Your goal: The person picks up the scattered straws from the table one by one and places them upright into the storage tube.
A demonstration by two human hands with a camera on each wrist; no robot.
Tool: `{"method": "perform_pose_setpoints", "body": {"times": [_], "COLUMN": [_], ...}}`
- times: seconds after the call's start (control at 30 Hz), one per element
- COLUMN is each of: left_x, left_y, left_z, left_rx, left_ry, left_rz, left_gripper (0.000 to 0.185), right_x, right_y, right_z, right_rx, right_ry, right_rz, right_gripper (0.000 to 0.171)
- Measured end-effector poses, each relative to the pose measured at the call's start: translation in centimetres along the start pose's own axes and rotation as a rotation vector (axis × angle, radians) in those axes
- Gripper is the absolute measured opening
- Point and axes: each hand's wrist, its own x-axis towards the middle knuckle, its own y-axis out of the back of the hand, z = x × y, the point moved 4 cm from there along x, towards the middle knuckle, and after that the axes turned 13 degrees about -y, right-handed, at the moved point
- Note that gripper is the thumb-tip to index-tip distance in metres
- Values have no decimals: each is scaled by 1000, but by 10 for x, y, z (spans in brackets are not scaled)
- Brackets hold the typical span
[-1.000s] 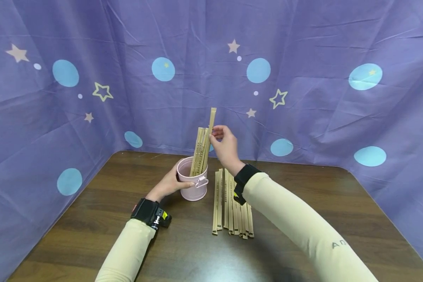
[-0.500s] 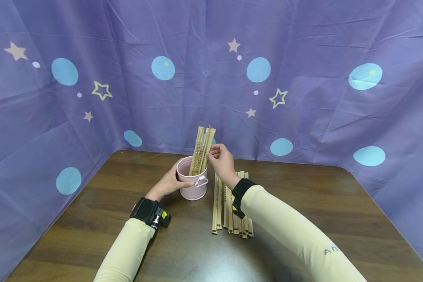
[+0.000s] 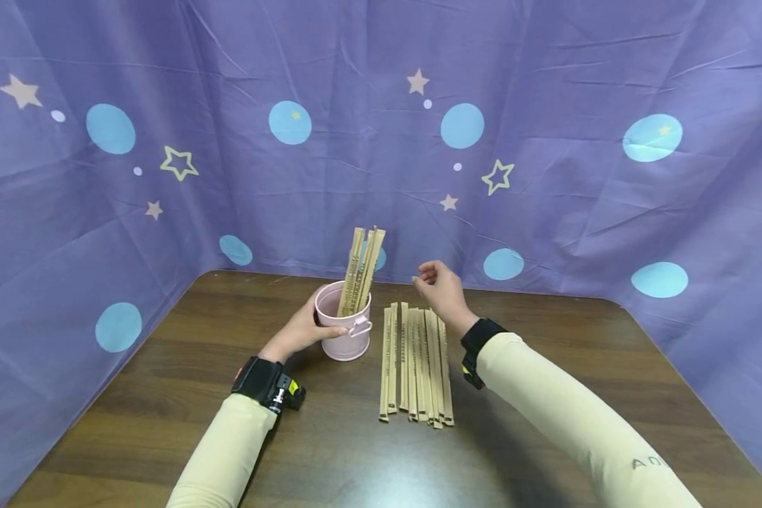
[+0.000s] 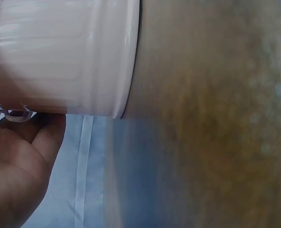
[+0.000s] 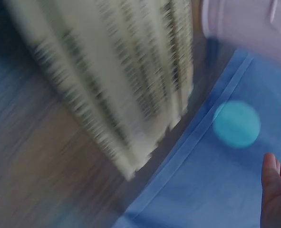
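While the head view shows the left hand [image 3: 300, 330] gripping the pink bucket [image 3: 343, 330] of paper-wrapped chopsticks [image 3: 358, 271] on the worktop [image 3: 546, 395], only the right wrist view blurs the loose row [image 5: 116, 80] beneath the empty, loosely curled right hand [image 3: 440, 288].

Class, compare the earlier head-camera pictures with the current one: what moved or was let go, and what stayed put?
The right hand let go of the wrapped stick it was lowering into the pink bucket; that stick now stands with the others in the bucket. The hand drew away to the right, empty, above the row of sticks on the table. The left hand still holds the bucket; the row has not moved.
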Motion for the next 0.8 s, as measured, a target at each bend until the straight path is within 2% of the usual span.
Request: {"method": "perform_pose_setpoints", "body": {"times": [0.1, 0.17, 0.33, 0.4, 0.53, 0.67, 0.8], "left_x": [-1, -2, -3, -4, -3, -2, 0], "left_y": [1, 0, 0, 0, 1, 0, 0], "left_z": [0, 0, -2, -2, -1, 1, 2], "left_rx": [15, 20, 21, 22, 27, 24, 32], "left_ry": [5, 7, 24, 27, 20, 19, 18], "left_rz": [-2, -3, -4, -3, -7, -8, -7], "left_gripper": [90, 90, 90, 90, 90, 90, 90], "right_x": [5, 7, 3, 0, -4, -3, -6], "right_y": [11, 16, 17, 16, 11, 6, 5], "right_z": [22, 37, 64, 71, 85, 99, 101], "right_rx": [-21, -31, -67, -81, -95, -86, -83], "right_ry": [-35, -68, -177, -228, -317, -373, -415], "right_rz": [21, 4, -154, -214, -279, -330, -341], "right_gripper": [27, 27, 32, 33, 28, 15, 13]}}
